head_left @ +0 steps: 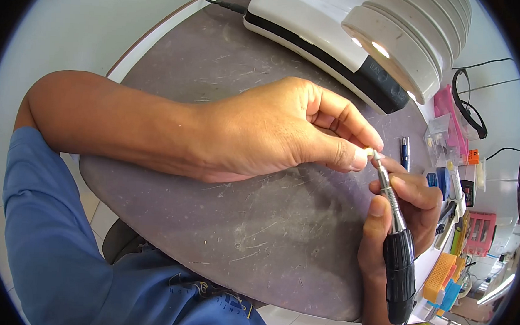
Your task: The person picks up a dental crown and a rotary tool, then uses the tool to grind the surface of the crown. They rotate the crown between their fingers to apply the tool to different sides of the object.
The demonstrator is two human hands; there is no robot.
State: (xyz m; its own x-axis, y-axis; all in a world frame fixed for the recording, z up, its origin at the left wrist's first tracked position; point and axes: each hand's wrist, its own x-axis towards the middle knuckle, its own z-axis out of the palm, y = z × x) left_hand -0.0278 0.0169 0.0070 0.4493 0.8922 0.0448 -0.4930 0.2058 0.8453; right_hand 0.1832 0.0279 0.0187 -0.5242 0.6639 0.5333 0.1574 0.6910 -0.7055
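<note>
Between the thumb and fingertips of my left hand [291,126] is a small yellowish-white piece [369,151], mostly covered by the fingers. My right hand [417,200] grips a rotary handpiece [399,270], with a silver front and a black ribbed body. The handpiece points up and away, its narrow tip right at the small piece. Both hands meet over the right side of a scratched grey tabletop [256,233]. My left forearm stretches across that tabletop from the left.
At the back stands a white machine [302,23] with a black front strip, beside a ribbed white hood [389,51] with lights. A blue pen [405,153] lies past my right hand. Safety glasses [471,115], a pink rack [480,233] and an orange block [438,278] line the right.
</note>
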